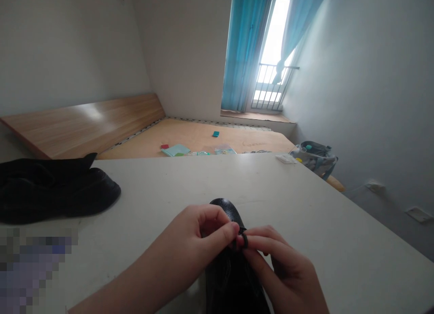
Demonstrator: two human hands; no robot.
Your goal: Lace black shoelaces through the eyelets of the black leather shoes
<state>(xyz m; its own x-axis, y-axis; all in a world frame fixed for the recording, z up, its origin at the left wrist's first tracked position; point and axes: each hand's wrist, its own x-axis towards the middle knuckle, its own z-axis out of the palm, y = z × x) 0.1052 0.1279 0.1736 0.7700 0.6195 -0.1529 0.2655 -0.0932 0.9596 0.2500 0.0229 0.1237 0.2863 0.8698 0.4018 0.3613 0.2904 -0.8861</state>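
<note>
A black leather shoe (233, 282) lies before me on the white table, its toe pointing away. Over the front of it, my left hand (203, 237) pinches with thumb and forefinger close to the lacing. My right hand (285, 264) meets it from the other side, its fingers closed on a small loop of black shoelace (245, 240). The fingertips of both hands nearly touch. Whether the left fingers hold lace too is hidden behind the thumb. Part of the shoe's upper is covered by my hands.
Another black shoe or boot (57, 189) rests at the left of the white table (162, 180). A small clear packet (286, 158) lies at the far right edge. Beyond is a bed (193, 128) with several small items. A bag (313, 156) stands beside the right wall.
</note>
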